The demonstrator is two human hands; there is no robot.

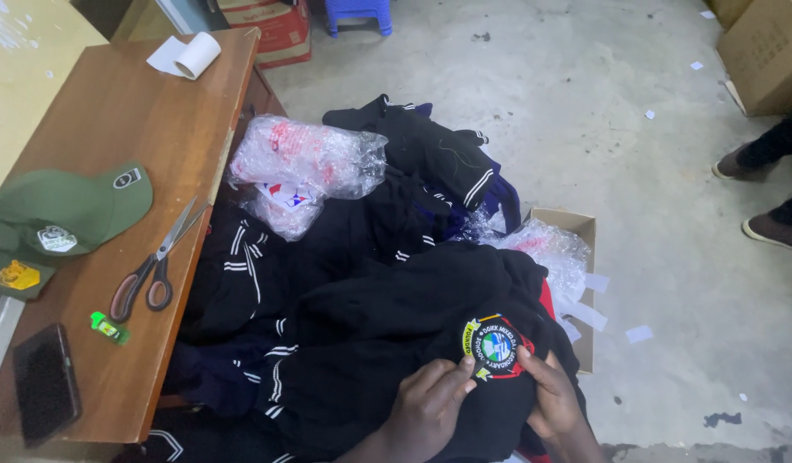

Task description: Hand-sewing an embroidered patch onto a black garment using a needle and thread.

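While the black garment is lying bunched on top of a heap of dark clothes with white stripes, the left hand is pressing its fingertips against the lower left edge of the round multicoloured badge on the cloth, with the fingers curled and closed onto the fabric there. The right hand is gripping the garment just beside the badge's right edge, its thumb lying on the cloth close to the red rim, so the badge is sitting between the two hands. The heap is resting near the bottom middle of the view, beside a wooden table. On that table a pair of scissors is lying near the edge, with a small green item and a dark phone below it, a green cap to the left, and a white paper roll at the far end. Clear plastic packets are lying on the far side of the heap, and an open cardboard box is standing on the concrete floor to the right. Another person's shoes are showing at the right edge.
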